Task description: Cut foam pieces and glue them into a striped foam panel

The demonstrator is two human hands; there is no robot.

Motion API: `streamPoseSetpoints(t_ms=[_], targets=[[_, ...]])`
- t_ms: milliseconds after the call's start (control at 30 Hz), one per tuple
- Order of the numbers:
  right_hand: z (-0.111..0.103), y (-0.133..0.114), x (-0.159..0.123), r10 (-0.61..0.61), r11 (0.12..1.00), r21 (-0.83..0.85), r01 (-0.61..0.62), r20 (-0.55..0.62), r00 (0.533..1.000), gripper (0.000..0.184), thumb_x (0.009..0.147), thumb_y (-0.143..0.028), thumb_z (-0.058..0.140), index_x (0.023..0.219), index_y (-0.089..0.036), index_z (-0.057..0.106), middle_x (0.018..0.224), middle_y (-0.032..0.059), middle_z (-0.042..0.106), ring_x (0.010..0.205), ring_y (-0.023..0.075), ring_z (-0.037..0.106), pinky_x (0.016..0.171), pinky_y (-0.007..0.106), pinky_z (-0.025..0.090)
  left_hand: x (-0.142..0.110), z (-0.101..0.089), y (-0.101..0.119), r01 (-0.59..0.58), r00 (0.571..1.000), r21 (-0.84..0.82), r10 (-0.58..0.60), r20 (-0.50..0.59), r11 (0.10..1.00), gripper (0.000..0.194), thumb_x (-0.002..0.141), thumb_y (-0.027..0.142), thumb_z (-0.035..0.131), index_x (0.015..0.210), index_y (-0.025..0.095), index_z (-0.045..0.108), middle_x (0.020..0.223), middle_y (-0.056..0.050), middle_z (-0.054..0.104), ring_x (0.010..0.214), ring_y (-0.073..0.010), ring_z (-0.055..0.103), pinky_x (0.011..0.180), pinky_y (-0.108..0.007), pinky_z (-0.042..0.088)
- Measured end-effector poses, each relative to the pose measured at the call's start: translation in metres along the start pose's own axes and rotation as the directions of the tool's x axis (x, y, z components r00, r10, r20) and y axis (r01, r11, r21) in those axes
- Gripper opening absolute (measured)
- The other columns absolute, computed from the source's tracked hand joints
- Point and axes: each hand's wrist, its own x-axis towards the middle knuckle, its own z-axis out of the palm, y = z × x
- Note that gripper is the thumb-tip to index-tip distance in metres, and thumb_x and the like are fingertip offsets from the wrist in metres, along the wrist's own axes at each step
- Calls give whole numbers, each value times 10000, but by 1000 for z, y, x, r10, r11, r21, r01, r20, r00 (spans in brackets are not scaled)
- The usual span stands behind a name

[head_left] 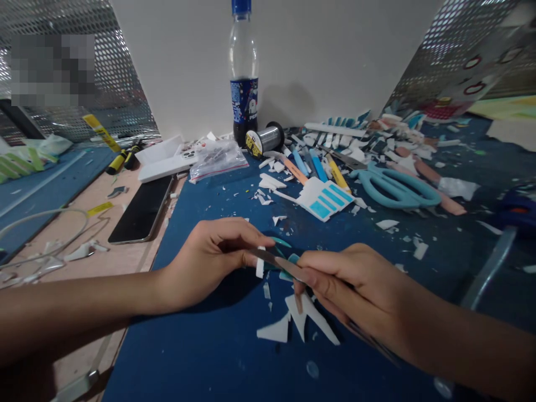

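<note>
My left hand (221, 251) is closed in a pinch on a small white piece (260, 263) with a straight edge, possibly foam board. My right hand (352, 285) is closed around a thin, flat metal blade (278, 261), whose end reaches the white piece at my left fingertips. A slim dark length comes out behind the right hand, blurred. Teal curved parts (285, 242) show between the hands, partly hidden by fingers and blade. Just below lie white pointed offcuts (274, 329) on the blue mat (201, 357).
Blue-handled scissors (397, 190), a white-and-blue cut-out (326, 198), a wire spool (266, 139) and a cola bottle (244, 78) stand or lie behind. White scraps (355, 139) are heaped against the panel. At left rest a phone (142, 209) and a yellow-black cutter (117, 162).
</note>
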Motion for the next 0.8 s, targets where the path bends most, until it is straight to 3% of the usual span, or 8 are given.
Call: streamPoseSetpoints(t_ms=[167, 333, 600, 800], targets=[[0, -4, 1, 25, 999, -29, -23, 55, 998, 442, 957, -439, 325, 733, -171, 596, 413, -55, 403, 355, 54, 350, 384, 196, 260, -2, -1, 1, -64, 998, 99, 60, 35, 993, 246, 692, -34, 650, 815, 164, 730, 789, -20, 708, 732, -100, 654, 647, -163, 511], [-1, -5, 1, 122, 986, 101, -132, 99, 988, 449, 935, -490, 346, 729, -168, 581, 387, -67, 372, 312, 46, 305, 339, 196, 197, -3, -1, 1, -51, 998, 101, 53, -16, 994, 177, 715, -8, 648, 771, 149, 708, 796, -36, 705, 752, -123, 661, 671, -196, 527], [1, -8, 2, 151, 959, 211, -191, 191, 970, 497, 894, -554, 403, 702, -150, 619, 387, -58, 402, 312, 47, 368, 349, 175, 282, -2, -1, 3, -132, 991, 159, 127, 41, 978, 172, 728, -3, 662, 793, 142, 728, 797, -51, 715, 721, -112, 659, 660, -184, 535], [-1, -11, 1, 154, 959, 204, -196, 204, 967, 479, 908, -509, 416, 684, -149, 639, 375, -56, 416, 300, 39, 363, 343, 162, 290, -3, -1, 3, -65, 998, 110, 65, -2, 992, 178, 697, -14, 676, 757, 147, 723, 797, -41, 715, 753, -122, 669, 678, -186, 543]])
